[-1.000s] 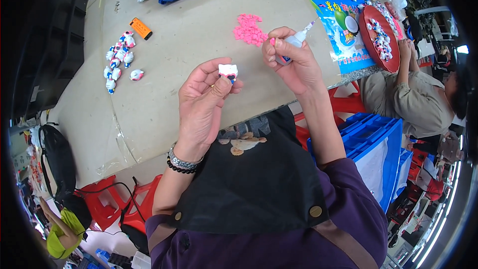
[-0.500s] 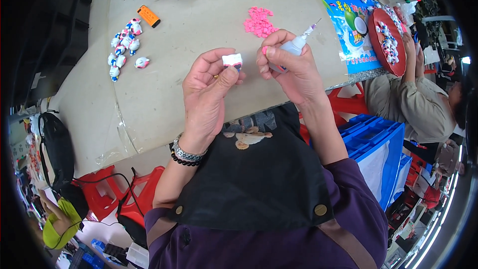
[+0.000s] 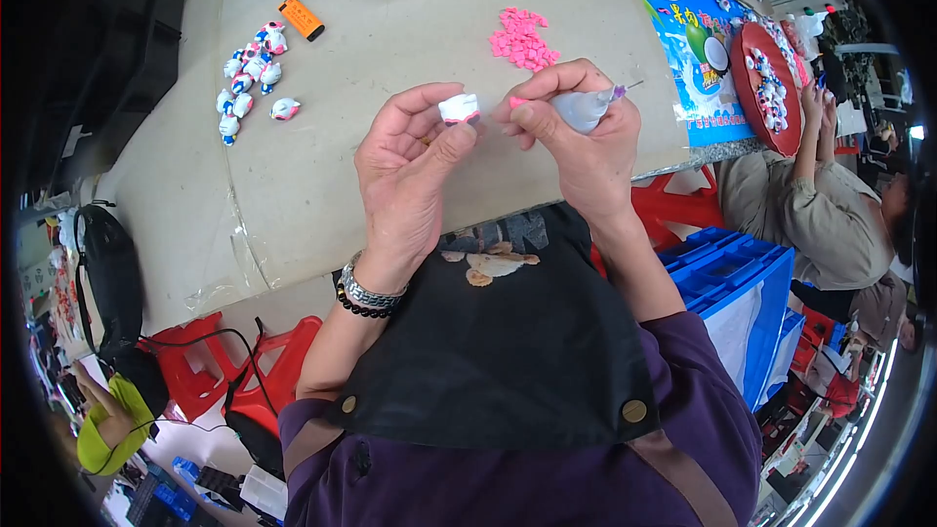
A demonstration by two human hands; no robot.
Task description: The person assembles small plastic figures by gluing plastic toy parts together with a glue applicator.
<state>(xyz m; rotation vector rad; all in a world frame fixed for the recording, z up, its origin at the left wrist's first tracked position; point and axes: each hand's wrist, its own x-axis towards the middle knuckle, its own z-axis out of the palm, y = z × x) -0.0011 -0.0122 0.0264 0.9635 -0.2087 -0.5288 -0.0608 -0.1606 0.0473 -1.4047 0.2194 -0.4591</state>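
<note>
Between the thumb and fingers of my left hand (image 3: 410, 161) is a small white figurine (image 3: 458, 108) with dark and pink markings, held upright over the table. My right hand (image 3: 589, 141) pinches a tiny pink piece (image 3: 516, 101) at its fingertips, a short gap from the figurine. That same hand also cradles a translucent squeeze bottle (image 3: 583, 110) with a needle tip, which points up and to the right. Just beyond my right hand lies a heap of small pink pieces (image 3: 522, 39).
Several finished-looking figurines (image 3: 252, 71) cluster at the left, beside an orange box-shaped item (image 3: 302, 19). A red tray (image 3: 766, 88) of figurines rests on a blue printed sheet (image 3: 673, 29) at right, near another person (image 3: 820, 195). Blue crates (image 3: 727, 283) stand below the table's right edge.
The bottle in my right hand has tilted over further to the right. The pink piece has come slightly nearer the figurine, which has turned a little in my left hand.
</note>
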